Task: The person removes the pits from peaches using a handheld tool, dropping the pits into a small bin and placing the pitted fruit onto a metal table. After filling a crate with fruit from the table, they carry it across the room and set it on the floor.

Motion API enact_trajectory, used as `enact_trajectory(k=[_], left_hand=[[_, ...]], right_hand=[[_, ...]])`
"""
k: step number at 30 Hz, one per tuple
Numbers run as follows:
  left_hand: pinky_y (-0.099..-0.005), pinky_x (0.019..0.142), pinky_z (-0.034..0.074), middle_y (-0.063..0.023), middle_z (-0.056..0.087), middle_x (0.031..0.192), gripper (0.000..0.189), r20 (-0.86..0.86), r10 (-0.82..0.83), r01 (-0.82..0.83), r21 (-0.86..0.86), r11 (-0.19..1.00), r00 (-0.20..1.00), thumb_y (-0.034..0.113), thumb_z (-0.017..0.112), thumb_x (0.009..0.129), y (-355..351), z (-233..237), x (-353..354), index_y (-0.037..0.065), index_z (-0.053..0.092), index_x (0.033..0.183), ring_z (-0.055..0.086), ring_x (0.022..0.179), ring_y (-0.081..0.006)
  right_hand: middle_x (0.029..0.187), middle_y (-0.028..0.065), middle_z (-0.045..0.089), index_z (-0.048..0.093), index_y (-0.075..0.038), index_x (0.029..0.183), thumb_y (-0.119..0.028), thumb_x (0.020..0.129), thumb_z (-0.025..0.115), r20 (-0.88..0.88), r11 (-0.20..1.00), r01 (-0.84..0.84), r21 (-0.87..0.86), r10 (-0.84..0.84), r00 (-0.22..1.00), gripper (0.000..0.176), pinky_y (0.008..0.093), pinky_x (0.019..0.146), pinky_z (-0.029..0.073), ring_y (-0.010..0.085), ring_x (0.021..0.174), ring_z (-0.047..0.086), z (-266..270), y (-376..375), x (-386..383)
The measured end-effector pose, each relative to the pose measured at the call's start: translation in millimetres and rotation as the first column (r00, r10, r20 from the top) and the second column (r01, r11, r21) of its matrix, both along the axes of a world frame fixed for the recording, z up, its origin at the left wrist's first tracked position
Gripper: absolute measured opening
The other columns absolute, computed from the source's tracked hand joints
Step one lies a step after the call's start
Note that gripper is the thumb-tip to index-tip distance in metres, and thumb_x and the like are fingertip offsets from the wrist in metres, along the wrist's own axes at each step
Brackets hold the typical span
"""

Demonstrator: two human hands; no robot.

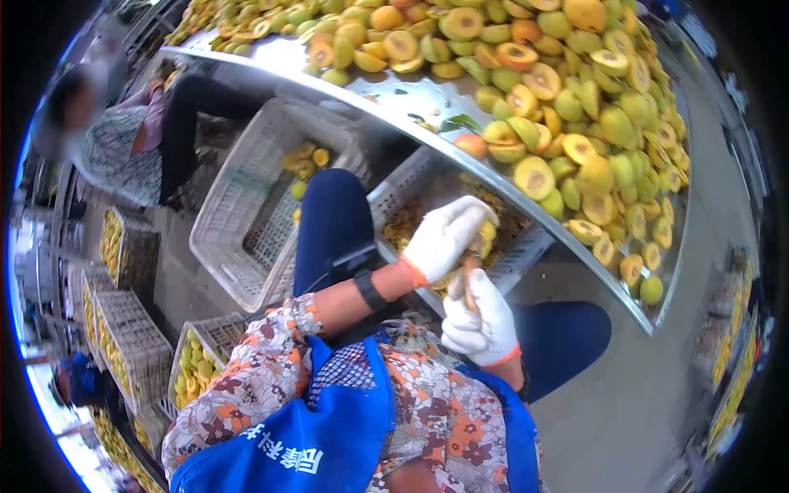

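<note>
The left hand [448, 238], in a white glove, has its fingers bent and pinching a yellow fruit piece [488, 238] at their tips; the thumb is too hidden to tell its place. The right hand [481, 324], gloved likewise, has its fingers folded round a tool [471, 275] with a brown handle; its thumb lies along the handle; the tool points from the right fingers towards the fruit piece, and whether its tip touches cannot be told. The fruit piece sits between the left fingertips and the end of the tool, just above the right fingers.

Below the left fingers and the fruit piece stands a crate [522, 265] with yellow and brown scraps [514, 220] in it; left of the left fingers, past the left knee [335, 205], is a pale crate [215, 234] holding a few fruit pieces; the right knee [567, 341] is to the right of the right fingers.

Beyond both hands' fingers is a metal table [394, 92]; a heap [592, 123] of cut fruit, green and yellow to orange, lies on it, with a green leaf [459, 123] near its edge; well to the left of the left fingers sits another person [123, 156].
</note>
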State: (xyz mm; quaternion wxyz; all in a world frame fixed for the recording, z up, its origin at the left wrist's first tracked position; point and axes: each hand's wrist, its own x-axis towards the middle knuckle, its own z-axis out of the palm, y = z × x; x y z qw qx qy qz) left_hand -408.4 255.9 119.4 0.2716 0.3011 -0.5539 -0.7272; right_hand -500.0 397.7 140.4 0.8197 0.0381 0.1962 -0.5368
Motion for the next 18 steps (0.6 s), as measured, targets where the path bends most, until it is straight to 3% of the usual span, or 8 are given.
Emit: enact_trajectory(k=[3, 8, 13, 14, 15, 16, 17, 18], left_hand=[[-0.0249, 0.072, 0.05, -0.0059, 0.065, 0.092, 0.034, -0.097, 0.044, -0.05, -0.065, 0.997, 0.994, 0.032, 0.047, 0.107, 5, -11, 1, 0.003, 0.064, 0.114, 0.06, 0.083, -0.0086], [-0.0298, 0.075, 0.053, -0.0104, 0.068, 0.092, 0.044, -0.341, -0.19, 0.241, 0.111, 0.964, 0.921, 0.042, 0.05, 0.105, -15, -11, 4, 0.0, 0.064, 0.111, 0.065, 0.083, -0.0158], [-0.0311, 0.075, 0.054, -0.0137, 0.07, 0.093, 0.058, -0.241, -0.275, 0.23, -0.2, 0.952, 0.931, 0.052, 0.045, 0.104, -32, 10, 20, -0.002, 0.064, 0.108, 0.066, 0.08, -0.0181], [-0.0305, 0.075, 0.054, -0.0138, 0.071, 0.093, 0.062, -0.173, -0.181, 0.106, -0.375, 0.921, 0.968, 0.057, 0.043, 0.104, -43, 4, 26, -0.001, 0.064, 0.108, 0.067, 0.079, -0.0187], [-0.03, 0.072, 0.055, -0.0139, 0.071, 0.092, 0.064, -0.156, 0.075, -0.084, -0.051, 0.995, 0.985, 0.058, 0.04, 0.104, -49, -1, 32, -0.001, 0.064, 0.108, 0.068, 0.079, -0.0196], [-0.0289, 0.068, 0.055, -0.0134, 0.071, 0.09, 0.062, -0.125, 0.194, -0.196, -0.009, 0.981, 0.973, 0.057, 0.041, 0.104, -61, 18, 45, 0.0, 0.065, 0.109, 0.069, 0.08, -0.0197], [-0.0277, 0.067, 0.055, -0.012, 0.071, 0.089, 0.055, -0.142, 0.369, -0.38, -0.056, 0.923, 0.918, 0.05, 0.043, 0.106, -87, 5, 57, 0.001, 0.066, 0.11, 0.069, 0.078, -0.019], [-0.0275, 0.07, 0.055, -0.0093, 0.071, 0.089, 0.048, -0.002, 0.373, -0.353, -0.32, 0.879, 0.928, 0.044, 0.046, 0.106, -107, 18, 79, 0.001, 0.069, 0.107, 0.069, 0.079, -0.0178]], right_hand=[[0.057, -0.0047, 0.037, 0.059, -0.015, 0.108, -0.045, 0.109, 0.038, 0.118, 0.997, -0.043, -0.069, 0.051, 0.992, 0.037, 0.0254, 0.037, 0.022, 0.0067, 0.034, 0.028, -9, -2, -1], [0.057, -0.0055, 0.037, 0.058, -0.014, 0.11, -0.047, 0.109, 0.037, 0.256, 0.99, -0.034, -0.139, 0.069, 0.964, 0.039, 0.0251, 0.037, 0.022, 0.0056, 0.034, 0.029, -13, -9, -1], [0.059, -0.0061, 0.039, 0.058, -0.013, 0.107, -0.045, 0.109, 0.038, 0.217, 0.983, -0.112, -0.146, 0.142, 0.966, 0.037, 0.023, 0.037, 0.021, 0.0041, 0.035, 0.026, -2, -11, 4], [0.059, -0.0055, 0.039, 0.057, -0.012, 0.105, -0.041, 0.109, 0.042, 0.209, 0.975, -0.146, -0.165, 0.18, 0.961, 0.033, 0.0229, 0.036, 0.022, 0.0042, 0.036, 0.028, -4, -9, 1], [0.059, -0.0055, 0.039, 0.057, -0.012, 0.105, -0.041, 0.109, 0.042, 0.205, 0.978, -0.128, -0.165, 0.161, 0.965, 0.033, 0.0229, 0.036, 0.022, 0.0042, 0.036, 0.028, 0, -5, -1], [0.06, -0.005, 0.039, 0.057, -0.011, 0.104, -0.039, 0.109, 0.044, 0.028, 0.986, -0.097, -0.136, 0.101, 0.994, 0.031, 0.023, 0.036, 0.022, 0.0044, 0.036, 0.028, 8, -1, -3], [0.06, -0.0045, 0.04, 0.056, -0.011, 0.103, -0.038, 0.108, 0.046, -0.15, 0.992, -0.06, -0.109, 0.043, 0.988, 0.029, 0.0231, 0.036, 0.022, 0.0047, 0.036, 0.028, 12, 4, -3], [0.062, -0.0034, 0.041, 0.054, -0.01, 0.1, -0.035, 0.108, 0.049, -0.257, 0.999, -0.012, -0.035, 0.003, 0.966, 0.026, 0.0233, 0.036, 0.023, 0.0054, 0.037, 0.029, 6, 9, -6]])
